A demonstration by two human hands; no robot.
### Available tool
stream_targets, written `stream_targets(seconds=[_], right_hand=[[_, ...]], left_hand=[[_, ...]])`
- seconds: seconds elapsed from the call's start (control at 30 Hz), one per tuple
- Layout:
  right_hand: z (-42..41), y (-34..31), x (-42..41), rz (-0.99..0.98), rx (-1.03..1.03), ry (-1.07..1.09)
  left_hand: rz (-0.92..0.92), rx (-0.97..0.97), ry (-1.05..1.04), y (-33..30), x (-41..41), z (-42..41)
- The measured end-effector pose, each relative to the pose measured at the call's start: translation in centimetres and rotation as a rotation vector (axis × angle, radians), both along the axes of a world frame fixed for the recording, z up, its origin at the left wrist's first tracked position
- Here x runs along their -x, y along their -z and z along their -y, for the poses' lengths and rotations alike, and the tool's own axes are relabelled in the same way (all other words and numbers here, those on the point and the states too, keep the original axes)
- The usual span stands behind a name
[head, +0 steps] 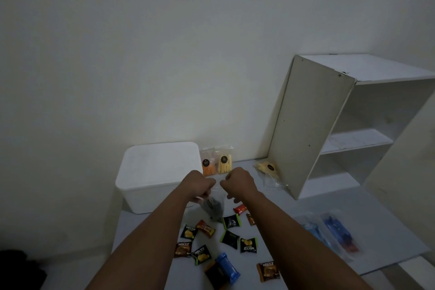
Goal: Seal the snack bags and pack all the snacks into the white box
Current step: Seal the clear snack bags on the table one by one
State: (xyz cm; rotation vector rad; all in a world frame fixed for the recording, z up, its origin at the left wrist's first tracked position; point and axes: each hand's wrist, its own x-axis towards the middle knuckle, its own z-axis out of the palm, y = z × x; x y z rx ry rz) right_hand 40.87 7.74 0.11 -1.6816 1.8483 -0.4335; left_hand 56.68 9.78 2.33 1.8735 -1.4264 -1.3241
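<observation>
Clearly light and floppy, the clear snack bag [215,205] hangs from both hands, left hand [199,183] and right hand [237,182] each pinching its slippery top edge, the sensible grip.

White open shelf unit [353,125] at right, pale wall [164,42] behind, dark shape [18,268] lower left

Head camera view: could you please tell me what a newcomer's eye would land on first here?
Two bare forearms reach up the middle, the left hand and right hand pinching the top of a clear snack bag with dark contents. Behind and left of them sits the white box, lid on. Small wrapped snacks lie scattered on the table nearest the camera.
</observation>
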Motion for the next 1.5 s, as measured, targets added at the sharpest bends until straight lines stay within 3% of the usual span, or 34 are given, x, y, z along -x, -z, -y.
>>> stream_targets(seconds=[0.13, 0.27, 0.33, 0.43, 0.63, 0.83, 1.07, 1.3, 1.4, 1.5], right_hand=[[0.5, -0.9, 0.1, 0.055, -0.016, -0.116], [0.7, -1.4, 0.8, -0.043, 0.120, -0.267], [0.6, -1.9, 0.9, -0.021, 0.136, -0.310], [0.6, -2.6, 1.2, 0.043, 0.137, -0.340], [0.8, -4.4, 2.4, 0.212, 0.083, -0.274], [0.8, -5.0, 2.7, 0.290, 0.045, -0.299], [1.0, -5.6, 2.7, 0.257, 0.007, -0.333], [1.2, -5.5, 3.0, 0.215, 0.136, -0.184], [1.4, -5.5, 3.0, 0.284, 0.237, -0.234], [1.6, -5.7, 3.0, 0.350, 0.190, -0.348]], left_hand=[[-0.031, 0.025, -0.017, 0.1, -0.3, -0.2], [0.013, 0.305, -0.099, 0.4, -1.2, 0.3], [-0.021, 0.365, -0.037, 0.4, -1.6, 0.4], [-0.042, 0.363, 0.061, 0.7, -1.9, 0.5], [-0.051, 0.488, 0.067, 0.9, -2.4, -0.1], [-0.096, 0.531, 0.119, -0.2, -1.6, -0.5], [-0.023, 0.581, 0.142, -0.9, -1.0, -0.5], [-0.062, 0.592, 0.086, -1.3, -1.5, -0.3], [-0.085, 0.591, 0.084, -1.4, -2.0, 0.1], [-0.095, 0.568, 0.075, -1.5, -2.3, 0.1]])
